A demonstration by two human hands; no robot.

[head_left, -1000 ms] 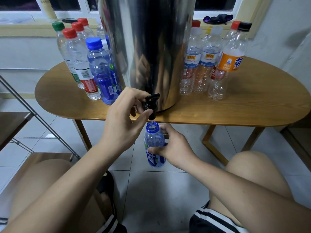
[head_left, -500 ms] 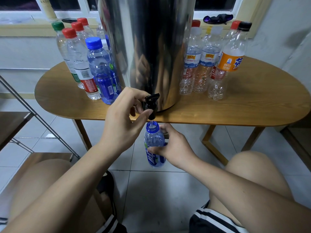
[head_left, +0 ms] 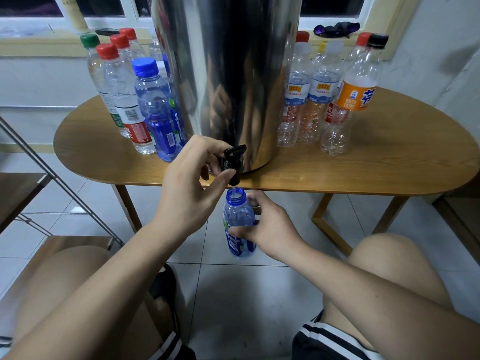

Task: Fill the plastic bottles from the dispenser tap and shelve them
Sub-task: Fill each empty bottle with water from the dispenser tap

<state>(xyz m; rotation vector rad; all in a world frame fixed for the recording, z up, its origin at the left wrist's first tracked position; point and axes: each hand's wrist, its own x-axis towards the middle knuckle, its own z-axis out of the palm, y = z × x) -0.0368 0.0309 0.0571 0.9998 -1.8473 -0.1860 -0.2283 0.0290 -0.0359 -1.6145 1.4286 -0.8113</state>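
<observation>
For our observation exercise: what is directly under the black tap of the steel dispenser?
The uncapped blue bottle, gripped by the right hand, catching a thin stream. Fingers of the left hand hide part of the tap; fill level unclear.

Place: home room, informal setup
Table (head_left: 389,162): oval, wood top and legs
Floor (head_left: 246,294): white tiles under table
Window (head_left: 330,6): behind table, yellow sill (head_left: 39,45), cloth (head_left: 336,28) on it
Rack (head_left: 52,178): metal frame, wood shelves, left of table
On table: steel urn (head_left: 226,74), reused drink bottles (head_left: 153,105)
</observation>
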